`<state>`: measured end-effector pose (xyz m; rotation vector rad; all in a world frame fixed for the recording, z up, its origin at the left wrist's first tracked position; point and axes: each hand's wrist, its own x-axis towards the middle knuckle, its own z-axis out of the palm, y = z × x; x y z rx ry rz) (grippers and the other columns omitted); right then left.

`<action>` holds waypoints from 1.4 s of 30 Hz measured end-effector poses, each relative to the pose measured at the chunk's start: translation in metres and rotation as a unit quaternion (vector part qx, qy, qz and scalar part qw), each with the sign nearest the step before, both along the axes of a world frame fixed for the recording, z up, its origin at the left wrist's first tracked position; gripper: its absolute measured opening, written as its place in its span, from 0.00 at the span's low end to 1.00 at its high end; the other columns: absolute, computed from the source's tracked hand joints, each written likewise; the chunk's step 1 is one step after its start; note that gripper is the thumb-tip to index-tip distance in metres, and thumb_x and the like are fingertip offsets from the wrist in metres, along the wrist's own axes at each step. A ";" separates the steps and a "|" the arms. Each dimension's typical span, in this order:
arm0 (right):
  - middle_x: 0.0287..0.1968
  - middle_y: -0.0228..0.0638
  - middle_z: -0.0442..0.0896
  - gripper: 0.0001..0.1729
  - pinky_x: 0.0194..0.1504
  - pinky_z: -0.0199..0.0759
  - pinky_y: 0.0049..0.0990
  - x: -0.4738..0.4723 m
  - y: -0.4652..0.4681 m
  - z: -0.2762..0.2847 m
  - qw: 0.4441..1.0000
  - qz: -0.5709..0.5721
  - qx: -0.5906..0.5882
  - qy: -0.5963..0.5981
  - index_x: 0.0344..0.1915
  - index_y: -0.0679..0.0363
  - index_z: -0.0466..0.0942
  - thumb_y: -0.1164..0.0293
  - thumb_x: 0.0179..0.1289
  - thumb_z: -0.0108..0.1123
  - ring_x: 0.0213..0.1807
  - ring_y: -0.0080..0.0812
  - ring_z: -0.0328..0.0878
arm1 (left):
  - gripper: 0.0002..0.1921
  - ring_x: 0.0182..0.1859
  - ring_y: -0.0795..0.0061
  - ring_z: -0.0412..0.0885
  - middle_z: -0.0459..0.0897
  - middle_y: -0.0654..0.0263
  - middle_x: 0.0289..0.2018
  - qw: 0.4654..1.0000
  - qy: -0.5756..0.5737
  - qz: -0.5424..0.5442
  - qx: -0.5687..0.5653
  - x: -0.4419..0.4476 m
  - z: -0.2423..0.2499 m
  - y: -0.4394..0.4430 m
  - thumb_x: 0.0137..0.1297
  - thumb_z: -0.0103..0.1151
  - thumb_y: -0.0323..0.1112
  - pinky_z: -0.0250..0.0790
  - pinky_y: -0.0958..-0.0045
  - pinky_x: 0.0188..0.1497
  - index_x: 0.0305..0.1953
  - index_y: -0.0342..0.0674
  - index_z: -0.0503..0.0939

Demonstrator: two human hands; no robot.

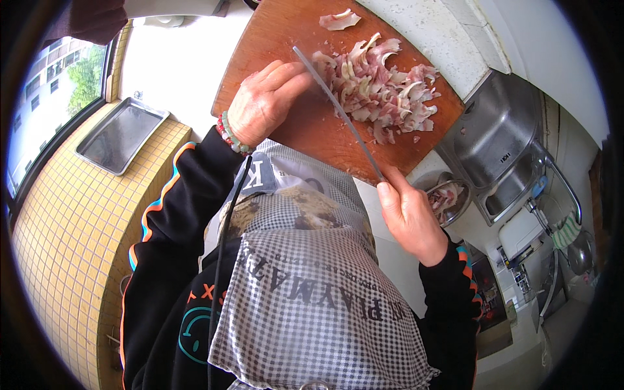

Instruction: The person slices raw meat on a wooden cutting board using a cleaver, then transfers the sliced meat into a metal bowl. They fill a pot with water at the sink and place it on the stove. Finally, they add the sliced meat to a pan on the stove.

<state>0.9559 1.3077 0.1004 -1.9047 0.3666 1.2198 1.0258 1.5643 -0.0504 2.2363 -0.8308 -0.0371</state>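
A kitchen knife [339, 111], seen along its spine, crosses a wooden cutting board [302, 141]. My right hand [414, 214] is closed round its handle at the board's near edge. On the blade's left side is my left hand [265, 97], wearing a beaded bracelet; its fingertips are bent down by the blade, and whether they press on something there is hidden. A heap of thinly sliced raw meat [385, 90], pink with white edges, lies right of the blade. One separate slice [340, 20] lies at the board's far side.
A metal bowl [465, 202] with meat pieces stands right of the board, near a steel sink [502, 129] with a faucet [565, 183]. At the left, an empty metal tray [122, 136] rests on a yellow tiled ledge [63, 209] below a window.
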 end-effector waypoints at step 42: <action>0.28 0.56 0.80 0.25 0.31 0.71 0.43 -0.032 0.048 -0.075 0.956 -0.122 0.084 -0.251 0.44 0.66 0.76 0.54 0.77 0.42 0.32 0.57 0.79 | 0.12 0.50 0.59 0.79 0.81 0.61 0.43 0.992 -0.090 0.091 0.002 -0.020 -0.013 -0.017 0.51 0.55 0.16 0.68 0.62 0.51 0.38 0.38 0.77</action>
